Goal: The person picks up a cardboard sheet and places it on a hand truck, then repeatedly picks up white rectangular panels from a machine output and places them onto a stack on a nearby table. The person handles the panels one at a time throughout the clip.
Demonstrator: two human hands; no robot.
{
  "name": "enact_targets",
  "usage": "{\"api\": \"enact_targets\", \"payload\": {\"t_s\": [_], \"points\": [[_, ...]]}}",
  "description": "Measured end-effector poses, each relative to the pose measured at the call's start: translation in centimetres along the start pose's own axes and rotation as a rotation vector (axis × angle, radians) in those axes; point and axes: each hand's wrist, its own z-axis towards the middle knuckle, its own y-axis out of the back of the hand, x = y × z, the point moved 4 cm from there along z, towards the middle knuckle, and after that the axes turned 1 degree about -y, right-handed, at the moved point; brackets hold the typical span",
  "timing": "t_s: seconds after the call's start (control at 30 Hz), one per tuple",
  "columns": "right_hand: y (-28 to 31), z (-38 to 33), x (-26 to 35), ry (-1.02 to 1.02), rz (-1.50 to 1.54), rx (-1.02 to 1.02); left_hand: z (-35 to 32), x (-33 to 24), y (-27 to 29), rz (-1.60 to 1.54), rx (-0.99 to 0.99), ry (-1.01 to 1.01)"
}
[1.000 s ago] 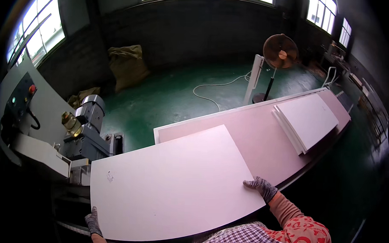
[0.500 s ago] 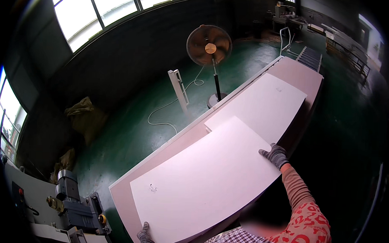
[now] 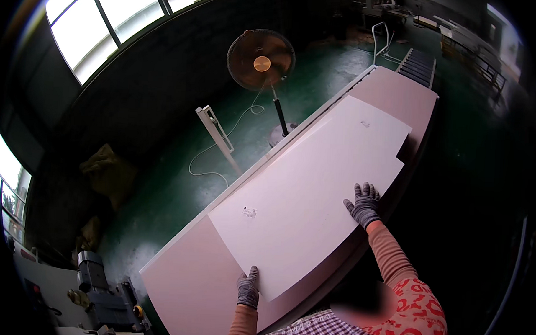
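Observation:
A large white panel (image 3: 301,222) lies slanting across a long pinkish bed, overlapping another white panel (image 3: 370,127) farther up. My left hand (image 3: 248,289), in a grey knit glove, is closed at the near panel's left end, its thumb side at the edge; the undersides of its fingers are hidden. My right hand (image 3: 364,205), gloved alike, rests open on the panel near its right long edge, fingers spread. A small printed label (image 3: 250,213) sits on the near panel.
The pinkish bed (image 3: 187,277) reaches from lower left to upper right, toward a roller conveyor (image 3: 417,67). Beyond its far side stand a pedestal fan (image 3: 261,64) and a white post (image 3: 215,133), with a cable on the green floor. A motor (image 3: 92,272) is at lower left.
The near panel has slid up and right, more squarely over the other panel. My left hand has moved right and up with its end; my right hand now lies flatter, fingers spread.

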Motion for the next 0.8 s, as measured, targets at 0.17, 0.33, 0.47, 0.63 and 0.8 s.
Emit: {"api": "enact_targets", "payload": {"t_s": [0.17, 0.33, 0.47, 0.63, 0.8], "points": [[0.9, -0.2, 0.0, 0.006, -0.008, 0.008, 0.5, -2.0, -9.5, 0.082, 0.204, 0.071], [-0.5, 3.3, -2.2, -0.013, -0.084, -0.063, 1.0, -2.1, -16.8, 0.184, 0.332, 0.061], [0.6, 6.2, -3.3, 0.018, -0.113, 0.009, 1.5, -4.4, -18.9, 0.675, 0.377, -0.062], [1.1, 6.6, -1.2, 0.073, -0.160, 0.027, 1.4, -3.0, -17.1, 0.793, 0.485, -0.209], [0.1, 4.0, -0.1, -0.005, -0.210, 0.012, -5.3, 3.1, -10.7, 0.596, 0.804, 0.050]]}}
